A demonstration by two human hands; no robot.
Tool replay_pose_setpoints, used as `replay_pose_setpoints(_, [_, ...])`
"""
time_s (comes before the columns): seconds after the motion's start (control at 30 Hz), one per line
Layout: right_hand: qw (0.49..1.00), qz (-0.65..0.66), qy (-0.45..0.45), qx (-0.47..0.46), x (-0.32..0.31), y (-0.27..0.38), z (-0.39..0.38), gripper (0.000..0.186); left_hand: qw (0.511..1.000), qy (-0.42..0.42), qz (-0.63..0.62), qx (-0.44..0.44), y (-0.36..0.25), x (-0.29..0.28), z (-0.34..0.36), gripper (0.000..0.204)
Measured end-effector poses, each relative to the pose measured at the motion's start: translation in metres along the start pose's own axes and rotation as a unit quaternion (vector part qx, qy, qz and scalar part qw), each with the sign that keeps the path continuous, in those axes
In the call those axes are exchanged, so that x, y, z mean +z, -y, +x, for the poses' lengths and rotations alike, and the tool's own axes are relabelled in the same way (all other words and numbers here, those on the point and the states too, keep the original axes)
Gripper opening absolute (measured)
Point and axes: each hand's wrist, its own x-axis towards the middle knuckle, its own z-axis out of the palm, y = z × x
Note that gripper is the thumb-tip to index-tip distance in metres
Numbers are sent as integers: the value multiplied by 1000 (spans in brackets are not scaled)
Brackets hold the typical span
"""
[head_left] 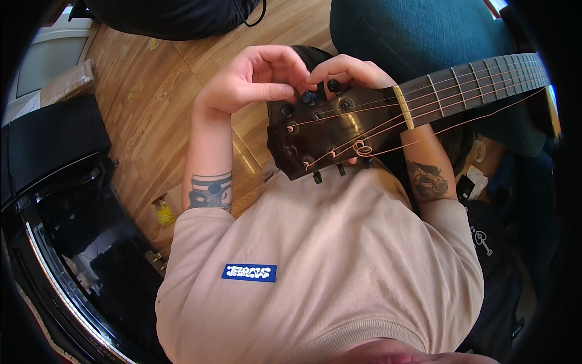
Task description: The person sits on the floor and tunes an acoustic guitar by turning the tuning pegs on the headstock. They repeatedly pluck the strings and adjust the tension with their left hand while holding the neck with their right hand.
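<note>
While both our hands meet at the far side of the guitar's head (pixel 379 103), the guitar's neck (pixel 467 88) runs off to the right, above blue denim (pixel 394 36). Our left hand (pixel 245 79) is curled, its thumb and fingers reaching toward the middle far peg (pixel 309 97) with a narrow gap; we cannot tell whether it grips that peg or a bit of string. Our right hand (pixel 364 71) comes round behind the neck, its forefinger pointing left to the left hand's fingertips; its other fingers are partly hidden, so we cannot tell what it holds.

As for progress, we judge the stringing to be well along: several strings (pixel 376 131) cross the pale strip (pixel 403 107) and reach their posts. One string (pixel 362 148) is plainly unfinished, looped loosely at the right-hand near post and running slack off the neck's near side, so it seems left to be seated and tightened. Whether the others are in tune, we cannot tell. Wooden floor (pixel 145 79) shows beyond.
</note>
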Motion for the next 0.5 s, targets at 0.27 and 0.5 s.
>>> replay_pose_setpoints(0.27, [993, -106, 44, 9, -15, 18, 0, 63, 998, 46, 28, 16, 6, -2, 6, 14])
replay_pose_setpoints(0.5, [977, 49, 131, -163, -25, 25, -2, 85, 997, 25, 69, -4, -4, 9, 6, 6])
